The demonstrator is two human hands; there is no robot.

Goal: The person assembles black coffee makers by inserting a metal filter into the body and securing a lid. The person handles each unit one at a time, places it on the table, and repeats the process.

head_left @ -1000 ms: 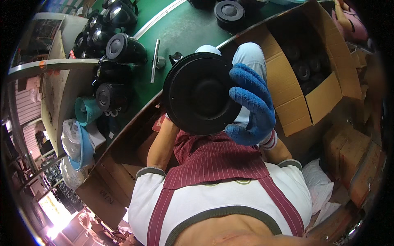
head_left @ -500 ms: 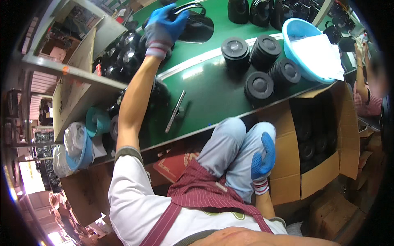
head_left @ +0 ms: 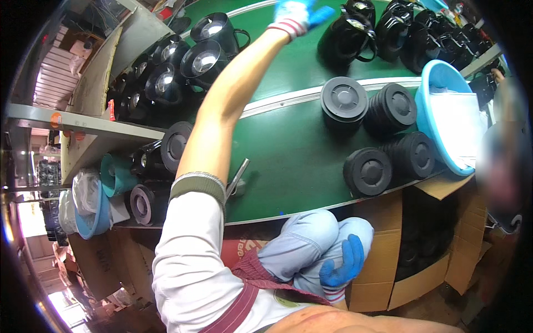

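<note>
My left hand [head_left: 297, 15], in a blue-and-white glove, reaches out over the far side of the green worktop [head_left: 283, 139]. Its blue thumb stretches apart; the other fingertips are cut off by the top edge, and no held thing shows. Nearest to it, on its right, stands a glossy black jug [head_left: 343, 41] with a loop handle. To the left of my forearm, more black handled jugs [head_left: 202, 61] crowd together. My right hand [head_left: 345, 261], in a blue glove, rests on my knee, fingers spread and holding nothing.
Stacks of round black lids [head_left: 344, 100] stand right of centre, beside a light-blue basin [head_left: 426, 111] with white sheets. A metal rod [head_left: 237, 177] lies near my forearm. Below the edge sits an open carton [head_left: 383, 250] of black parts. Another person [head_left: 505, 161] is at right.
My left hand, earlier on a black jug's handle, has moved right and farther away; no jug shows in it now. The view has shifted. My right hand stays on my knee.
</note>
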